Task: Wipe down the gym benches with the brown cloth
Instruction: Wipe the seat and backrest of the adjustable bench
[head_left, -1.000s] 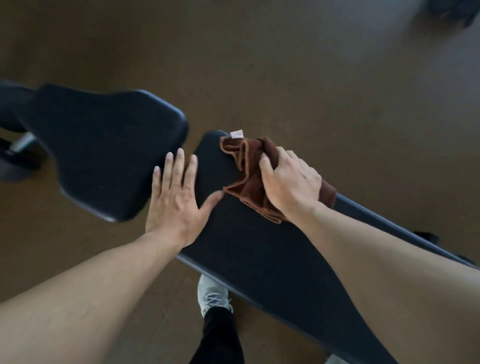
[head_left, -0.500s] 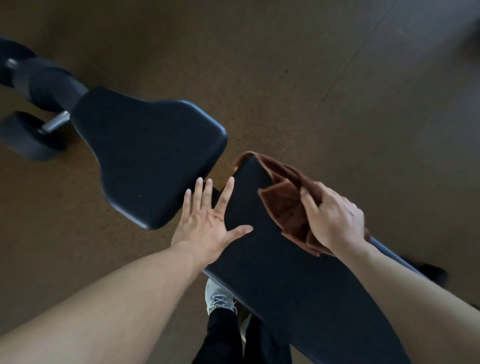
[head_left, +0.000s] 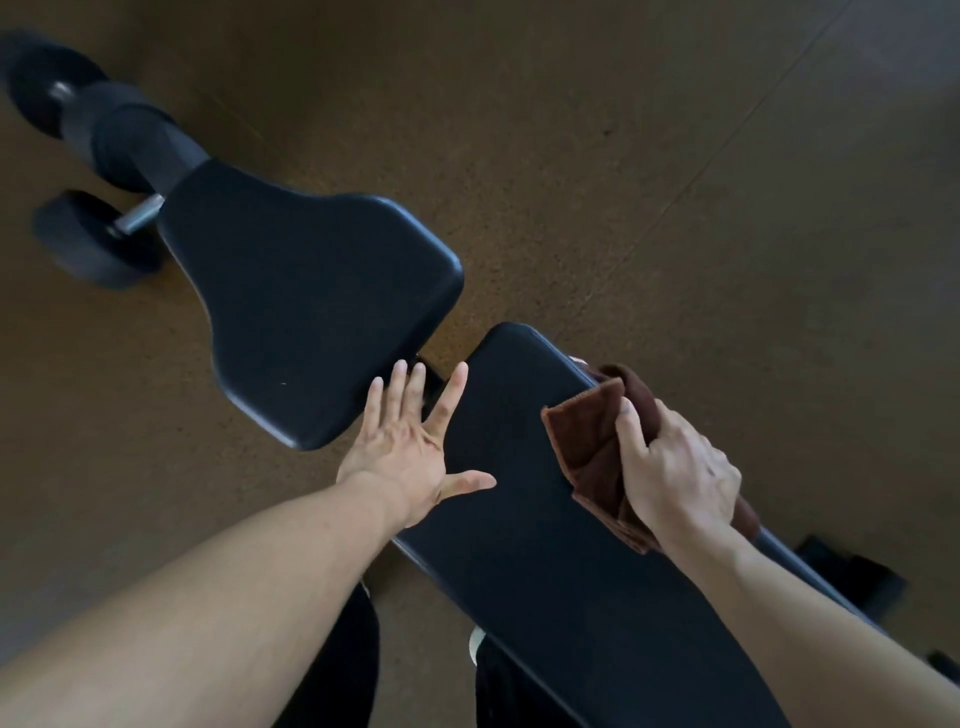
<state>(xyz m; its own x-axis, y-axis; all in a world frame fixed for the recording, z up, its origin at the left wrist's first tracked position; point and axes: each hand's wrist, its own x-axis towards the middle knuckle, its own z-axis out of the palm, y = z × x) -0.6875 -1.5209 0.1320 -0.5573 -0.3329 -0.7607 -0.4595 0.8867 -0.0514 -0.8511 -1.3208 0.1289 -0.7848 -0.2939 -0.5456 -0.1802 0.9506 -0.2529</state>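
Right hand (head_left: 675, 473) presses brown cloth (head_left: 587, 447) onto bench pad (head_left: 519, 519).

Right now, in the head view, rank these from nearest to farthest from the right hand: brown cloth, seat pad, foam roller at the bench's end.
1. brown cloth: gripped in the right hand.
2. seat pad: to the left, beyond the left hand.
3. foam roller: far upper left.

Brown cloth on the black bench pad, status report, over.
Right hand shut on the folded brown cloth at the long black back pad's far edge. Left hand open, flat across the gap to the black seat pad. Nothing in the way.
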